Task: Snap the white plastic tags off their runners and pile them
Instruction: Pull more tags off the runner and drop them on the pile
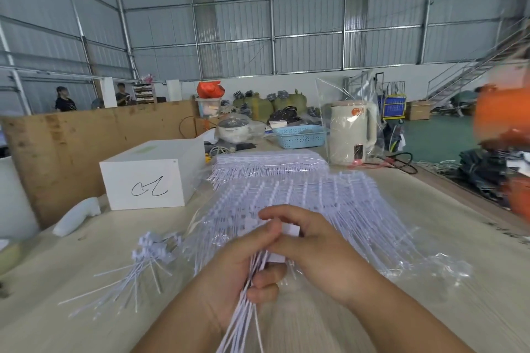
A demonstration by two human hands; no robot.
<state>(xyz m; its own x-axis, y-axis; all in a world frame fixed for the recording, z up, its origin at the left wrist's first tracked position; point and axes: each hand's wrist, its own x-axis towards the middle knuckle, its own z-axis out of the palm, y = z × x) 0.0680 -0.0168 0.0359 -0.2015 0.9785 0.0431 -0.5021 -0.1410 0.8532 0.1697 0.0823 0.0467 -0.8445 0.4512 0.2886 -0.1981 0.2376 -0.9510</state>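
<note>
My left hand (pixel 238 275) grips a bundle of white plastic tags (pixel 246 312) whose thin tails hang down toward me. My right hand (pixel 309 246) meets it from the right, its fingers curled round the head end of the same bundle near a white runner piece (pixel 289 229). A loose pile of snapped-off tags (pixel 137 269) lies on the table to the left of my hands. Behind my hands spreads a large sheet of tags on their runners (pixel 301 195), partly inside clear plastic wrap, with a thicker stack (pixel 269 163) further back.
A white box (pixel 149 178) with a scribble stands at the left, a white bottle-like thing (pixel 77 215) beside it. A beige kettle (pixel 351 132), a blue basket (pixel 298 136) and a cooker sit at the back. A cardboard wall (pixel 71 146) bounds the left.
</note>
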